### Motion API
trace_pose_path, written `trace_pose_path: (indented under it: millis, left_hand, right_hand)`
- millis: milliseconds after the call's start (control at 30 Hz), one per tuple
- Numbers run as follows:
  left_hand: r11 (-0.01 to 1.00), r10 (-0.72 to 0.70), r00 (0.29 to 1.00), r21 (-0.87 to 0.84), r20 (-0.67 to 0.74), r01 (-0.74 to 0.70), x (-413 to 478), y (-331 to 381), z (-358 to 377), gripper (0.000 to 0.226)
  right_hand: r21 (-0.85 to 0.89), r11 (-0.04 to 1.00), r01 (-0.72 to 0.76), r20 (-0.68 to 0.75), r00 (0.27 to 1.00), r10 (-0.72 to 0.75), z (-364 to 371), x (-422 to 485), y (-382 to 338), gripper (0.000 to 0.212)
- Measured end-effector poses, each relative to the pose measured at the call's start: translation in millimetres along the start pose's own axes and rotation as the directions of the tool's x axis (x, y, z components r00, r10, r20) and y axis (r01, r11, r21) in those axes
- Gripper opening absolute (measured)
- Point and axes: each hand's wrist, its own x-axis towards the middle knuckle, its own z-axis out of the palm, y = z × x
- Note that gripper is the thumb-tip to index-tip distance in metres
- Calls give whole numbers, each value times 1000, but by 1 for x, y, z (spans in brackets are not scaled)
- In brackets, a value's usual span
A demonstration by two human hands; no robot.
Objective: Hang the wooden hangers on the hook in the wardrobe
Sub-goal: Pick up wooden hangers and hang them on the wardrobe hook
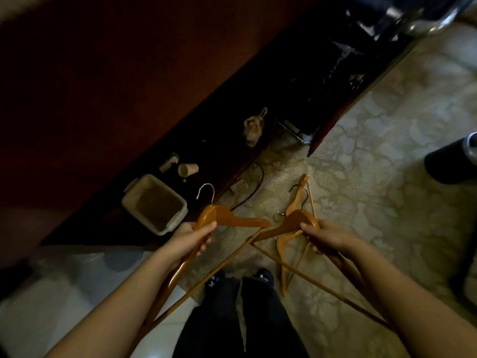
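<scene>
Left hand wrapping fingers round shoulder of wooden hanger, metal hook pointing up and away toward dark wardrobe. Right hand closing on second hanger, its long axis crossing toward first one, tips nearly meeting between hands. More hangers lying on carpet just past right hand. Wardrobe hook itself not showing, guessing it's up above view. Left hand sitting nearer wardrobe, so probably lifting that one first.
</scene>
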Motion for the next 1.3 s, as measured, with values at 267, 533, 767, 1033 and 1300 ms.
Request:
trace_pose_path:
  millis: [267,533,767,1033,1300]
  left_hand:
    - [997,11,999,-78,-47,-15,-99,-4,-30,23]
    - [993,-42,993,-117,-107,29,-128,-30,-58,29]
    - [965,-97,971,-259,-218,39,-151,-62,-53,28]
    - [862,-292,849,-506,-441,33,-167,-101,-8,30]
    - [621,-519,708,-780,-479,-73,-195,-136,94,29]
  right_hand:
    - [122,992,33,85,995,-43,50,-87,-17,33]
    - [-59,992,112,134,986,-104,95,-92,-50,43]
    - [-303,933,193,238,964,-122,116,-69,-82,41]
    - [-522,784,336,386,913,-134,104,-44,-111,24]
    - [-700,559,445,484,871,-87,85,-20,-114,29]
